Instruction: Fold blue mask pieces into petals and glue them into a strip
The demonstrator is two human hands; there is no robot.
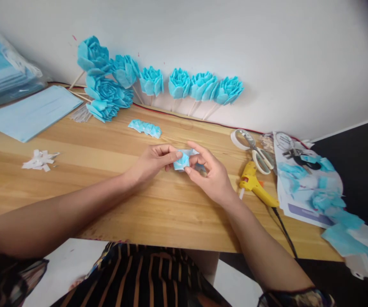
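Observation:
Between my hands, just above the table, is a small folded piece of blue and white non-woven fabric (pixel 181 163). My left hand (pixel 152 161) pinches it, thumb on the front face and fingers curled behind. From the other side my right hand (pixel 212 172) grips its edge, with the thumb at the lower corner and the index finger raised along the top. Part of the piece is hidden behind the right fingers. Beyond the left hand lies a pleated blue strip (pixel 145 128) on the wooden table (pixel 158 209).
Several blue fabric roses (pixel 179 83) on sticks lean against the wall. At left are flat blue sheets (pixel 35 111), a plastic bag (pixel 5 70) and white scraps (pixel 40 160). A yellow glue gun (pixel 257 183), scissors (pixel 262 160), a tape roll (pixel 240 140) and blue scraps (pixel 327 200) lie right.

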